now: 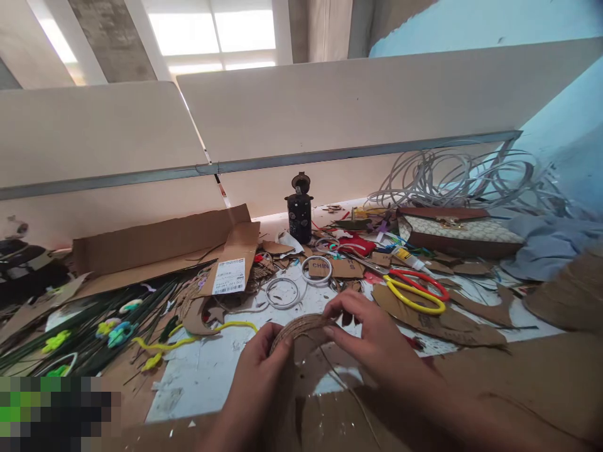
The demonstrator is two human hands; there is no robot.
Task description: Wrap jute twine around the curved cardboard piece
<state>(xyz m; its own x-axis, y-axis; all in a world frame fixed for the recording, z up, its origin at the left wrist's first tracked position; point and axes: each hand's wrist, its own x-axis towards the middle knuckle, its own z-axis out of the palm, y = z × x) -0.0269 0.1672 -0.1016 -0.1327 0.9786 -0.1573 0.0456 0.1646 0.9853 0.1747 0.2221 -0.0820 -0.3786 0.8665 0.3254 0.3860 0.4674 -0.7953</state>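
Low in the middle, my left hand [264, 364] is closed round the left side of a curved band wrapped in brown twine [304, 324]. The band's lower part is hidden, so I cannot tell whether it makes a full ring. My right hand [365, 326] pinches the band's right end between thumb and fingers. A loose strand of twine [340, 380] runs from there down toward my lap. Just beyond lie two white rings [282, 306]. Scissors with red and yellow handles [417, 295] rest on cut cardboard [438, 323] to the right.
A black bottle [299, 216] with its lid up stands at the back. An open cardboard box [160, 251] lies left, near dark stems and pipe-cleaner flowers [115, 333]. Behind the scissors are a glue tube [407, 257], a patterned handbag [461, 232] and coiled pale tubing [443, 179].
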